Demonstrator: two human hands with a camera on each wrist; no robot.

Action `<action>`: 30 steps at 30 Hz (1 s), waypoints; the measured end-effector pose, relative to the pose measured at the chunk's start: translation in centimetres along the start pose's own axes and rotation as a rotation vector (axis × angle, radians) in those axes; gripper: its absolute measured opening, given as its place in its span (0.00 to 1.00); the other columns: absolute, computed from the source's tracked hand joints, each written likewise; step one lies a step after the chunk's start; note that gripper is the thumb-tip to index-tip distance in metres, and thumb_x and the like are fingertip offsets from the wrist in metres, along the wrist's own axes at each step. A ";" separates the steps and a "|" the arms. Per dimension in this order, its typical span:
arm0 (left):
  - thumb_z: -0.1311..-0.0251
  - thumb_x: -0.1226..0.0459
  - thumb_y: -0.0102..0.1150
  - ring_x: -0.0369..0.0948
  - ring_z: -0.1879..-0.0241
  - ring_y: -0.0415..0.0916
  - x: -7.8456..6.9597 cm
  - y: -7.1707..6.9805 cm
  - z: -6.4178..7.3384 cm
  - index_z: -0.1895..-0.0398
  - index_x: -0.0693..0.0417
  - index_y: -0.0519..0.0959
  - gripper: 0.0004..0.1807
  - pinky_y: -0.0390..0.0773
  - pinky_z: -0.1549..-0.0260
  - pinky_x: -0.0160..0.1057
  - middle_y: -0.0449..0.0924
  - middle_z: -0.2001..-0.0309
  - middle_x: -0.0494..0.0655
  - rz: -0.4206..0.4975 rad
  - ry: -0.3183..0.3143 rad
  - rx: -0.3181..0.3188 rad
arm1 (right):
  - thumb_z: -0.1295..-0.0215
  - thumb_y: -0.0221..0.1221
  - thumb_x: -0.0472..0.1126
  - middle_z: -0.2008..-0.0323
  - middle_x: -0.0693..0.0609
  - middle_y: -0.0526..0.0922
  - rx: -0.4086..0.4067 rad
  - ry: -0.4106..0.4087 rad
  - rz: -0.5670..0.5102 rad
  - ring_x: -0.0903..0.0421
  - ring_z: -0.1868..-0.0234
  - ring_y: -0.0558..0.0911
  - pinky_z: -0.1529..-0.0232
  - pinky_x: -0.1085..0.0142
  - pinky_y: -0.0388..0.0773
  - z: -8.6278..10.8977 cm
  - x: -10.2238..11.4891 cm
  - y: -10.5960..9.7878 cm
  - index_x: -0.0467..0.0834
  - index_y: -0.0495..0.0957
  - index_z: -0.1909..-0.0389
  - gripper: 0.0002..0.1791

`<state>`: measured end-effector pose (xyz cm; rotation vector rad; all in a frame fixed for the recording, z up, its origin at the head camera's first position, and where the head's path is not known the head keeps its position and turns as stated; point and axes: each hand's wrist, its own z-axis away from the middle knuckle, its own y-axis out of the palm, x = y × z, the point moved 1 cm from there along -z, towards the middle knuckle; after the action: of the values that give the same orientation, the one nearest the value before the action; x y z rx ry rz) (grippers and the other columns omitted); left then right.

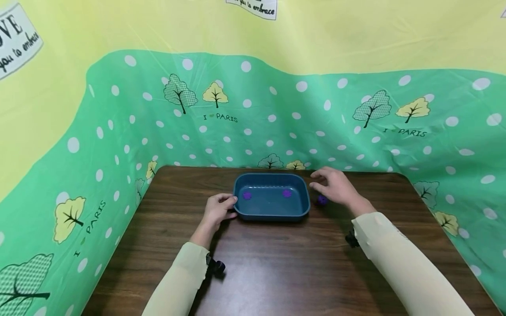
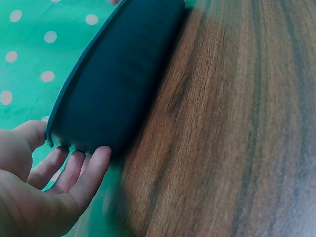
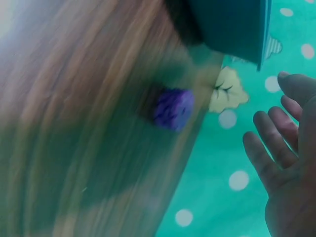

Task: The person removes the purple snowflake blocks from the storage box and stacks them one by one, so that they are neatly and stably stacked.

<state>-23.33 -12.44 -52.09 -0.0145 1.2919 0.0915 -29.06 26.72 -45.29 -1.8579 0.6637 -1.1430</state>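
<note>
A dark blue rectangular tray (image 1: pixel 270 217) with rounded corners sits toward the far side of the wooden table. My left hand (image 1: pixel 218 210) holds its left end, with the thumb at the rim and the other fingers against the outer wall, as the left wrist view shows. Inside the tray are two small purple flower-shaped pieces, one at the left (image 1: pixel 247 195) and one at the right (image 1: pixel 287 193). My right hand (image 1: pixel 335 186) is off the tray's right end, fingers apart and holding nothing. Near it on the table stands a purple bumpy-sided piece (image 3: pixel 174 109), blurred in the right wrist view.
The brown wood-grain table (image 1: pixel 272 272) ends at the back against a green and yellow cloth (image 1: pixel 253 123) with dots and trees. The cloth also hangs along both sides. Each wrist carries a small black camera, such as the left one (image 1: pixel 216 267).
</note>
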 end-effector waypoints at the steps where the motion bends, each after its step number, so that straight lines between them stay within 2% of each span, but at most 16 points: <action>1: 0.33 0.64 0.66 0.47 0.57 0.81 0.0 -0.1 0.0 0.41 0.64 0.80 0.20 0.91 0.61 0.46 0.80 0.52 0.55 0.002 -0.002 -0.001 | 0.33 0.68 0.43 0.52 0.41 0.85 0.005 -0.008 -0.005 0.44 0.54 0.85 0.53 0.46 0.85 -0.3 0.4 0.1 0.40 0.84 0.51 0.14; 10: 0.33 0.64 0.66 0.45 0.59 0.81 -0.3 -0.2 0.1 0.41 0.65 0.79 0.20 0.91 0.61 0.47 0.80 0.52 0.56 0.003 0.005 0.001 | 0.34 0.69 0.44 0.50 0.42 0.84 0.064 -0.042 -0.016 0.45 0.52 0.85 0.51 0.47 0.85 -2.2 2.9 1.8 0.39 0.84 0.47 0.19; 18: 0.34 0.66 0.66 0.42 0.62 0.81 -0.1 0.0 0.2 0.42 0.67 0.80 0.20 0.91 0.64 0.46 0.80 0.55 0.54 0.027 0.002 0.002 | 0.35 0.71 0.43 0.51 0.43 0.84 0.117 -0.057 -0.025 0.46 0.52 0.84 0.52 0.49 0.86 -2.7 4.3 4.0 0.40 0.84 0.48 0.18; 23: 0.34 0.66 0.66 0.42 0.62 0.81 0.0 -0.1 0.1 0.42 0.66 0.80 0.19 0.91 0.63 0.47 0.80 0.55 0.54 0.022 0.001 -0.001 | 0.34 0.70 0.44 0.48 0.45 0.83 0.157 -0.056 -0.005 0.48 0.51 0.84 0.50 0.50 0.85 -3.0 5.0 5.5 0.40 0.84 0.46 0.19; 30: 0.35 0.65 0.67 0.42 0.63 0.81 0.0 0.0 -0.1 0.43 0.65 0.81 0.19 0.91 0.65 0.45 0.80 0.56 0.53 0.023 0.007 -0.006 | 0.33 0.69 0.42 0.49 0.44 0.86 0.224 -0.040 0.058 0.48 0.52 0.84 0.49 0.49 0.85 -3.8 5.3 6.9 0.40 0.83 0.45 0.19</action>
<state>-23.45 -12.45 -52.11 -0.0056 1.2988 0.1150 -30.22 17.67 -47.88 -1.6572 0.5397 -1.0938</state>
